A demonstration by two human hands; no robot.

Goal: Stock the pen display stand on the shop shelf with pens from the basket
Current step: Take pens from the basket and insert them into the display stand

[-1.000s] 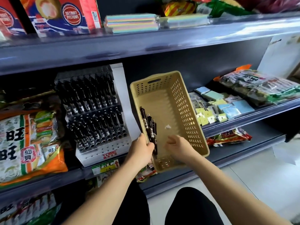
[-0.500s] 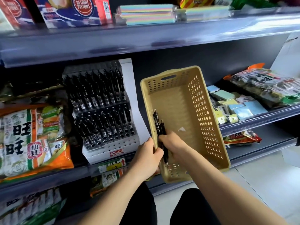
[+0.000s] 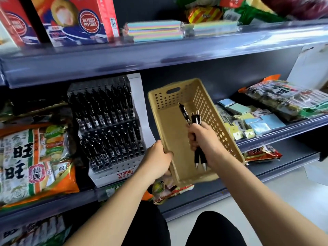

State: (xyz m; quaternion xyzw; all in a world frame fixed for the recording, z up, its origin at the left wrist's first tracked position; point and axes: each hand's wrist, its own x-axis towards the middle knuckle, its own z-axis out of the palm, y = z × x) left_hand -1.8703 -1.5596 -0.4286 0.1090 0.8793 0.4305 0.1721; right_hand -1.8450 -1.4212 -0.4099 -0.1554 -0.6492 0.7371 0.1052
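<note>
A tan perforated basket is tilted in front of the middle shelf. My left hand grips its left rim near the lower corner. My right hand is inside the basket and grips a small bunch of black pens, tips pointing down, clips sticking up above my fingers. The white tiered pen display stand stands on the shelf to the left of the basket. Black pens fill its upper rows, and several holes in its lowest front rows are open.
Large snack bags lie left of the stand. Sticky-note pads and wrapped packets sit on the shelf to the right. Boxes and coloured paper stacks fill the upper shelf. More snack packets lie on the lower shelf.
My right hand closed round the pens in the basket and lifted them off its bottom. The basket, held by my left hand, shifted right in view as my head turned.
</note>
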